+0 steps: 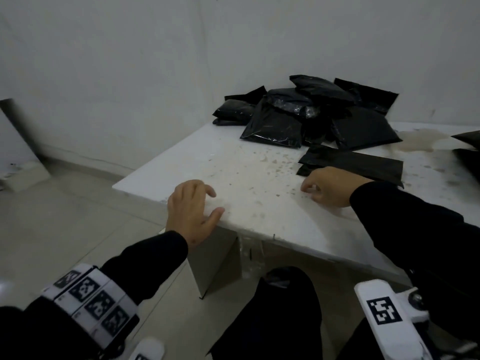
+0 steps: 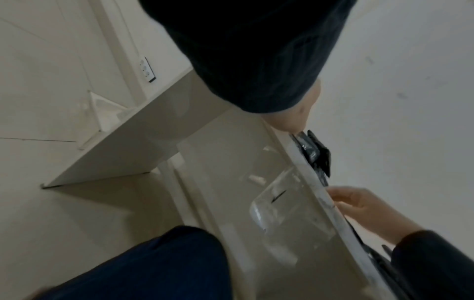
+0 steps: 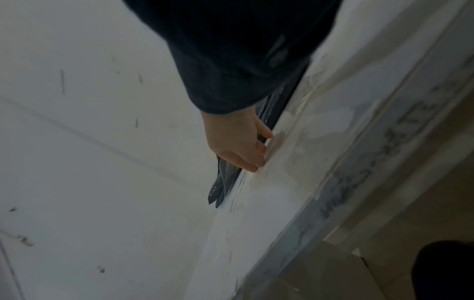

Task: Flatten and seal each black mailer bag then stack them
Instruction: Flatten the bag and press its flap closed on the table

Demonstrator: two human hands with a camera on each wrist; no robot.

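Note:
A pile of several filled black mailer bags (image 1: 306, 113) lies at the back of the white table (image 1: 228, 167), and shows as a dark sliver (image 2: 316, 156) in the left wrist view. One flat black mailer (image 1: 355, 165) (image 3: 221, 184) lies in front of the pile. My right hand (image 1: 327, 187) (image 3: 241, 146) rests on the table just left of that flat mailer, fingers loosely curled, holding nothing. My left hand (image 1: 193, 203) rests on the table's near left edge with relaxed fingers, empty. The sleeve hides most of it in the left wrist view.
More black bags (image 1: 467, 146) lie at the table's right edge, beyond a brownish stain (image 1: 420, 140). The tabletop is specked with grit. A board (image 1: 23, 141) leans on the wall at the left. My knee (image 1: 285, 307) sits under the table's front edge.

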